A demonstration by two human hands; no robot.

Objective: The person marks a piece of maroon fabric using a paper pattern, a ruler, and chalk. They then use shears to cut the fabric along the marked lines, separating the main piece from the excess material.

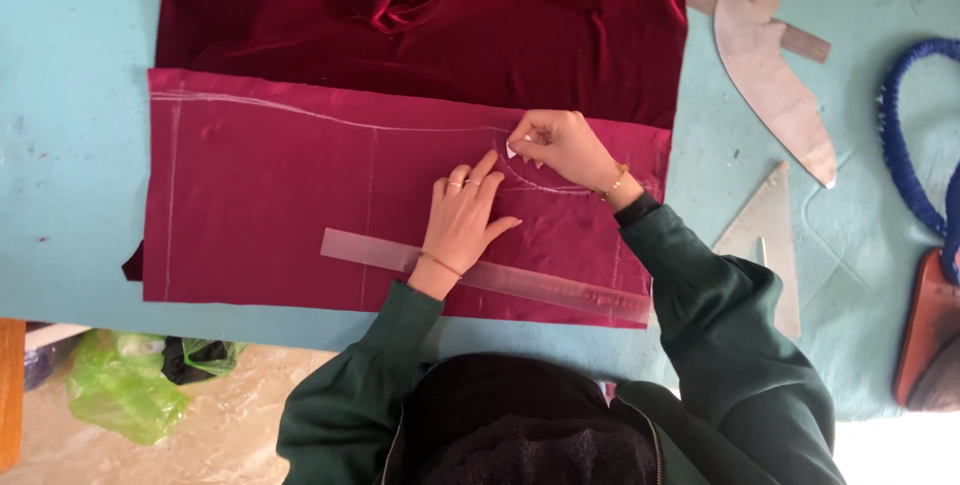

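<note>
**Fabric panel under chalk marking**

Fabric panel, a flat, smooth magenta rectangle, lies on the light blue desk, overlapping the lower edge of a crumpled, glossy dark red velvet cloth. The left hand rests palm down on the panel with fingers spread and nothing in its grip, apparently pinning the weave flat. The right hand has its grip pinched on a small white chalk piece, tip at a pale curved line already drawn on the cloth. A clear plastic ruler lies diagonally across the panel's lower part, beneath the left wrist. To the right lie a curved template and a translucent set square, well apart from the panel.
</note>
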